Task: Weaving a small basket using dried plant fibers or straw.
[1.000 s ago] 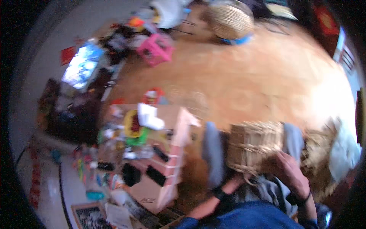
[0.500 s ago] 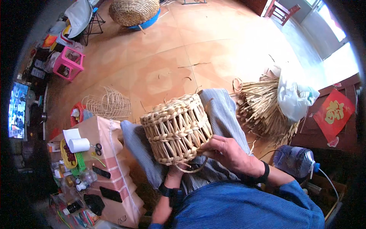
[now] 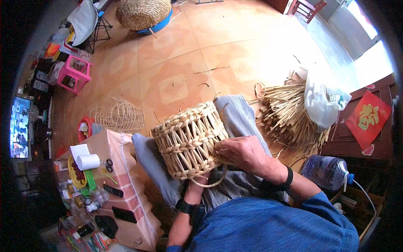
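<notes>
A round basket [image 3: 184, 136] of braided straw, with open crossed strands between its bands, lies across my lap on striped grey-blue cloth [image 3: 155, 164]. My right hand [image 3: 243, 155] is closed at the basket's right side, gripping it near a strand. My left hand [image 3: 197, 185] reaches under the basket's lower edge, its fingers hidden by the weave. A curved loose strand [image 3: 215, 185] hangs below the basket between the two hands.
A cluttered table [image 3: 126, 176] stands left, with paper rolls [image 3: 88, 161] and phones. Right are straw bundles [image 3: 281, 109], a plastic bag [image 3: 319, 101] and a water jug [image 3: 323, 170]. A wire frame [image 3: 117, 113], pink stool [image 3: 75, 71] and woven object [image 3: 142, 12] stand farther off.
The view has swung round from a blurred one a second ago and steadied. Since half a second ago my right hand has moved slightly up along the basket's side, and the basket has shifted slightly.
</notes>
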Motion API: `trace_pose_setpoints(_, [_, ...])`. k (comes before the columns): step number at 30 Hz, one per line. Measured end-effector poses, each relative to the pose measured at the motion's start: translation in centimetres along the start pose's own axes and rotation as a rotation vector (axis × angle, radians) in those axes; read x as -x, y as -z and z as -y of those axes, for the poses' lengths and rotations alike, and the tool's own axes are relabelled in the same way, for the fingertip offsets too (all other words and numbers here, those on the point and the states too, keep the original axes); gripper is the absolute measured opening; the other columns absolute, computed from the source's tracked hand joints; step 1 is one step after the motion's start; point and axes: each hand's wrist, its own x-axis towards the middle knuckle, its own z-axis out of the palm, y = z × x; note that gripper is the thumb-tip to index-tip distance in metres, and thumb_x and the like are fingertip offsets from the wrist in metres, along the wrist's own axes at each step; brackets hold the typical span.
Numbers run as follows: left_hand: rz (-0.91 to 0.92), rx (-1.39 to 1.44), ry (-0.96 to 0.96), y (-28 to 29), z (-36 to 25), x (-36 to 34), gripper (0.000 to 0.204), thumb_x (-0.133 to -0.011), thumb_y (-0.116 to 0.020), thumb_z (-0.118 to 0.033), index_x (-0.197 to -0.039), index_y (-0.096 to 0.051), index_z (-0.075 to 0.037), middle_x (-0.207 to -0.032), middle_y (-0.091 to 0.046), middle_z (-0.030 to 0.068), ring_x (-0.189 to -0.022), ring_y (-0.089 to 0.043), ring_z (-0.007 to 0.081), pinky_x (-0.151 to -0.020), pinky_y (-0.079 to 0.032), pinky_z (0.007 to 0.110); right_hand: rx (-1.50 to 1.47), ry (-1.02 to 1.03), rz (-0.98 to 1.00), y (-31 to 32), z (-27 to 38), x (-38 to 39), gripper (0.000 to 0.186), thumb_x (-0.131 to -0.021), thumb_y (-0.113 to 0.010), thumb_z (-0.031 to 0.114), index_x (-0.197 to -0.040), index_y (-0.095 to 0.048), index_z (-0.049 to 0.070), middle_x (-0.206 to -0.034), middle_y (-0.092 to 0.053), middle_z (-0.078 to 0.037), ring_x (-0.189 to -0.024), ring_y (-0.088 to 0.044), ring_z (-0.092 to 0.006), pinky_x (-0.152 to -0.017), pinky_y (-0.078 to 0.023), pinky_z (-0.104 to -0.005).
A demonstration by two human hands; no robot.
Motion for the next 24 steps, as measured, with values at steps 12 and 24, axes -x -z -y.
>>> trace_pose_setpoints(12, [-0.012,0.032,-0.053,0.4,-1.7,0.1,0.060,-0.109,-0.061,-0.040,-0.160,-0.050,-0.011,-0.163,-0.052,0.0122,-0.150,-0.049,0.0318,-0.129,-0.037,0.048,0.263,0.119,0.150,0.9,-0.1,-1.2,0.031,-0.097,-0.077,0.031,-0.118,-0.069,0.011,-0.079,-0.063,-0.008,-0.071,-0.069,-0.0305,-0.063,-0.054,-0.0452])
trace_pose_setpoints(24, [0.081,-0.795,-0.445,1.1,-0.5,2.5,0.060,-0.103,-0.074,-0.024,-0.158,-0.052,-0.011,-0.159,-0.056,0.0105,-0.143,-0.056,0.0288,-0.126,-0.043,0.046,0.252,0.249,0.268,1.8,-0.3,-3.2,0.029,-0.097,-0.074,0.033,-0.111,-0.066,0.009,-0.078,-0.063,-0.010,-0.071,-0.068,-0.0331,-0.063,-0.052,-0.0474])
